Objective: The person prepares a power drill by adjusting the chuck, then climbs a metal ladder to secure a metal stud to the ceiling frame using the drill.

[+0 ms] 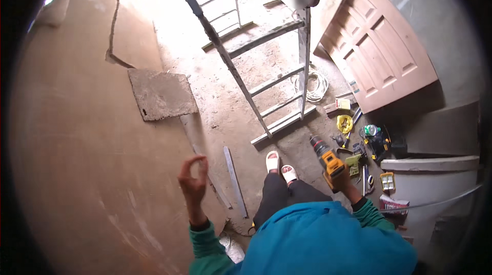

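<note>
Right hand [344, 181] is closed around the grip of a yellow and black power drill [328, 159], held low at the person's right side above the concrete floor [230, 95]. Drill's long axis runs from the hand up and to the left in the head view, its dark chuck end pointing toward the foot of the metal ladder [266, 70]. Whether a bit is fitted cannot be told.

Left hand [193, 178] is raised in front of the brown board wall [87, 162] on the person's left. Thumb and forefinger are curled together in a pinch; whether something small sits between them cannot be told at this size. No tool is in this hand.

Relation noted: the drill lies to the right of the left hand, well apart from it, with the person's legs and white sandals [279, 166] between the two. The wall surface is nearer to the left hand than to the drill.

Surroundings: a grey patch panel [161, 93] is on the wall above the left hand. A flat metal strip [234, 180] lies on the floor just beside the wall's base. Scattered tools [366, 144] lie near the right hand, beyond them a wooden door [382, 52] leaning on the far wall, and a coil of white cable [313, 83] by the ladder.
</note>
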`<state>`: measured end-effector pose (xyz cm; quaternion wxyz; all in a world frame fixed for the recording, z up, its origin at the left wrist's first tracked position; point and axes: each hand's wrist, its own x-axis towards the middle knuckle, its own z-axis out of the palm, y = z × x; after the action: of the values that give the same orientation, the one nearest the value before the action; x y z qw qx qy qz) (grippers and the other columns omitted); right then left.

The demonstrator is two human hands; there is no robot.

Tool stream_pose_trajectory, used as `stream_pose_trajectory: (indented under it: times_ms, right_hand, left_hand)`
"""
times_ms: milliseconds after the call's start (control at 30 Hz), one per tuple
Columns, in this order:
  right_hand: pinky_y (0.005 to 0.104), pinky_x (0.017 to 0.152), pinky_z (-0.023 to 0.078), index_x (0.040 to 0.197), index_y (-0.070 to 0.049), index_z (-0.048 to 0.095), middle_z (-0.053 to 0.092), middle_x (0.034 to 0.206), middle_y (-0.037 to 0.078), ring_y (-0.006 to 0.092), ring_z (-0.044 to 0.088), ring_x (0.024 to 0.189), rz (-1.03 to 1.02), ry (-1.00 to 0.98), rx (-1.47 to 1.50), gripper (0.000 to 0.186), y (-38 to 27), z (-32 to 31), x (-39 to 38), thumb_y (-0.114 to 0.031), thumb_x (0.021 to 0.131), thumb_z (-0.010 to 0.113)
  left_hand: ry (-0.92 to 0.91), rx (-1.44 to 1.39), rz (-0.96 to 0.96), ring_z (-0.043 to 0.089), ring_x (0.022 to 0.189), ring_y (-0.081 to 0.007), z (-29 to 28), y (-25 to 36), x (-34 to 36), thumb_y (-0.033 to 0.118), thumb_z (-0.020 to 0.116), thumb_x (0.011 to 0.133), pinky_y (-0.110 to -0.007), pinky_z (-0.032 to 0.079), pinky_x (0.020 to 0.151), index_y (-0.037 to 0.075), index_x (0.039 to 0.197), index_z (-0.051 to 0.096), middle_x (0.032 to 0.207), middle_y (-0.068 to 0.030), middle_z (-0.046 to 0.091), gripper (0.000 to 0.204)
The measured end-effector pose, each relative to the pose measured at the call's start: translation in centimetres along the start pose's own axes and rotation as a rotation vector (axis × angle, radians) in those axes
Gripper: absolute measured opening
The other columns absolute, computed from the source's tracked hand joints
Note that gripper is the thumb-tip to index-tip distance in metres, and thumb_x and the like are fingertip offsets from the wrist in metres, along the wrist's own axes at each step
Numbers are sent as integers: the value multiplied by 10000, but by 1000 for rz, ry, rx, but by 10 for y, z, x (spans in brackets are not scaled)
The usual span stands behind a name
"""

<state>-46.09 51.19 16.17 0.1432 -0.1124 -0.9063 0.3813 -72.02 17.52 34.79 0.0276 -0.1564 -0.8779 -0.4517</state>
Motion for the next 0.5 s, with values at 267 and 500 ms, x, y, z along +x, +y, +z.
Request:
stream_pose_trajectory:
  times_ms: [267, 500]
  right_hand:
    - [411, 841, 469, 1103, -49, 555, 615, 972, 156, 322, 614, 878, 134, 269, -369, 393, 6, -54, 15, -180, 735, 599]
    - [445, 958, 401, 973, -49, 622, 625, 1002, 149, 329, 582, 1015, 330, 243, -267, 252, -16, -97, -9, -54, 721, 631]
  left_hand:
    - [247, 6, 950, 640, 759, -214, -41, 135, 188, -62, 654, 753, -291, 501, 692, 10, 868, 638, 833, -107, 655, 137]
    - [316, -51, 1436, 669, 771, -170, -48, 318, 311, 48, 685, 782, -263, 504, 700, 38, 877, 661, 829, -76, 678, 99]
